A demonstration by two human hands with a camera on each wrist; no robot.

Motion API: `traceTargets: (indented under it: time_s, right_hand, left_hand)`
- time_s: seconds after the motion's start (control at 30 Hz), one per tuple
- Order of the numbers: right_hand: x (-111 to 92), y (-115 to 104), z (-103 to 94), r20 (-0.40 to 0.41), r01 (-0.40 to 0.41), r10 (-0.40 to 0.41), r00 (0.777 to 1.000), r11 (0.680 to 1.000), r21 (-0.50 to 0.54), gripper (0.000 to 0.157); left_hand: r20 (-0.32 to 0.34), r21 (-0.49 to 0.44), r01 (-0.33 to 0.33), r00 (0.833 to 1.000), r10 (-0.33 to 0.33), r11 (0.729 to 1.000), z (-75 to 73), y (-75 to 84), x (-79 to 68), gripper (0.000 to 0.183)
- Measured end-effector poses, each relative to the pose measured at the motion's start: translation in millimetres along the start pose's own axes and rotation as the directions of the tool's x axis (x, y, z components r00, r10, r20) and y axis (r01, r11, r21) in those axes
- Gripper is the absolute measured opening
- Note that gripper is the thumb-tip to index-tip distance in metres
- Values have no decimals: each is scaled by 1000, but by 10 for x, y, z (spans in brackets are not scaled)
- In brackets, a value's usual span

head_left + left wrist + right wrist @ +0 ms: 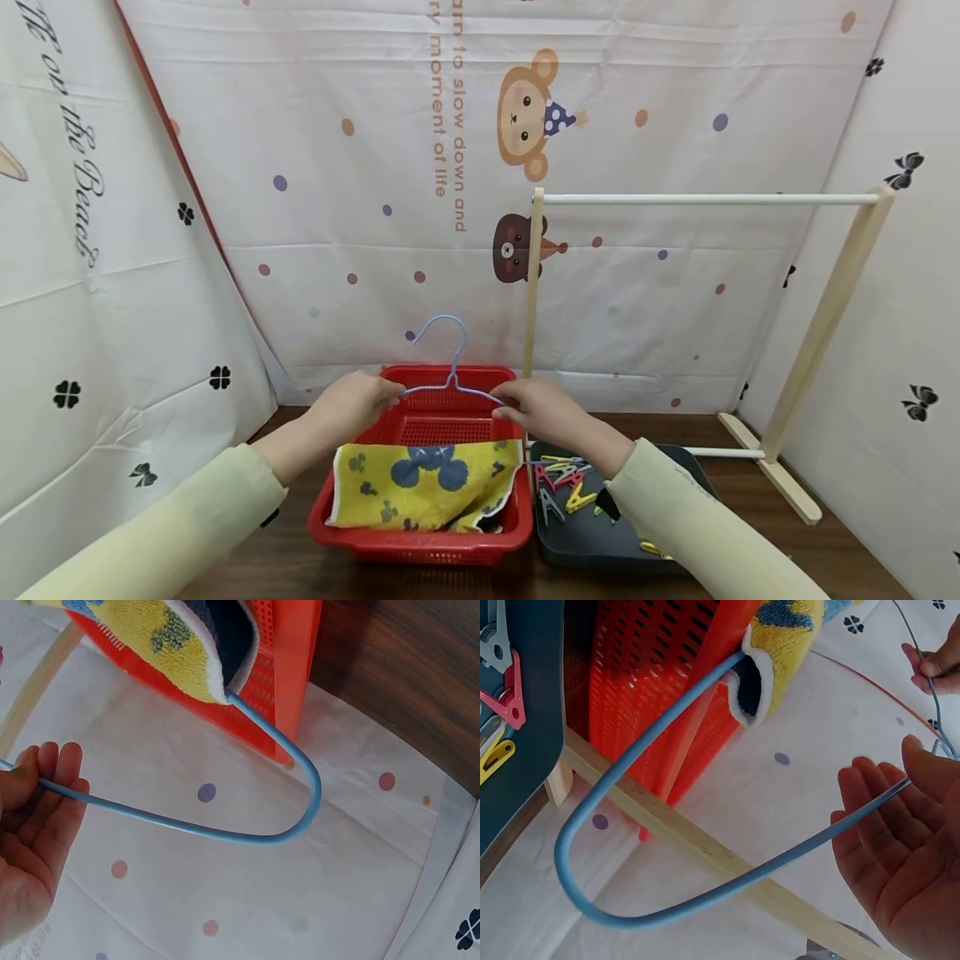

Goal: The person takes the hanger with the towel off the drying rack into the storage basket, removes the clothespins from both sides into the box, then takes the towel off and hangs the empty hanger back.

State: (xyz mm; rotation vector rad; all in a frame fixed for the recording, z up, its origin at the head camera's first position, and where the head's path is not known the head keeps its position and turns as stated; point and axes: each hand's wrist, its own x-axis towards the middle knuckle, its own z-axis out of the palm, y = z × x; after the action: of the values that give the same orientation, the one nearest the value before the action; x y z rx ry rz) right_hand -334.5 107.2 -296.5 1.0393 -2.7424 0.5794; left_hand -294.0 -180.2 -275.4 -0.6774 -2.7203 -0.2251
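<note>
Both hands hold a blue clothes hanger (454, 380) upright, its hook pointing up. My left hand (354, 407) pinches the left sloping arm between thumb and fingers, and my right hand (538, 410) pinches the right one. A yellow towel (386, 483) with blue mouse-head patterns and a white edge hangs folded over the hanger's lower bar. In the right wrist view, the bar runs into the fold of the towel (786, 652), whose inner side looks dark. The towel overlaps the front of the red basket (420, 539) in the head view.
A dark tray (592, 546) with several colored clothespins (579, 498) stands to the basket's right. Behind it rises a rack with wooden posts (825, 325) and a white top rail (712, 199). Printed white cloth (360, 183) walls the dark wooden table (262, 567) at the back and sides.
</note>
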Motion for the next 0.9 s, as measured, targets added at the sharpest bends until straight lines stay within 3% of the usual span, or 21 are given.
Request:
traceTargets:
  time_s: [0.23,0.47,0.57,0.67,0.77,0.9]
  right_hand:
    - [11,0,-5,-77,67,-72,994,996,-61,16]
    - [17,-90,-61,-174,20,-33,984,997,-74,13]
    - [0,-97,-111,-178,16,-28,984,997,-71,12]
    - [-13,-103,-186,-184,2,-11,983,999,-53,12]
    - [-8,-114,-266,-184,-27,21,983,999,-28,13]
    - [1,-130,-350,-179,-55,53,982,998,-6,15]
  left_hand:
    - [-37,22,-15,999,15,1000,-24,-31,34,20]
    - [-91,30,14,996,-11,999,-202,66,23,35]
    - [-176,28,-27,984,32,999,-297,135,-31,35]
    - [-232,38,-126,964,132,991,-329,207,-97,27]
    - [-170,42,-196,965,200,980,-280,270,-140,22]
    - [-20,42,-186,982,187,982,-128,328,-103,24]
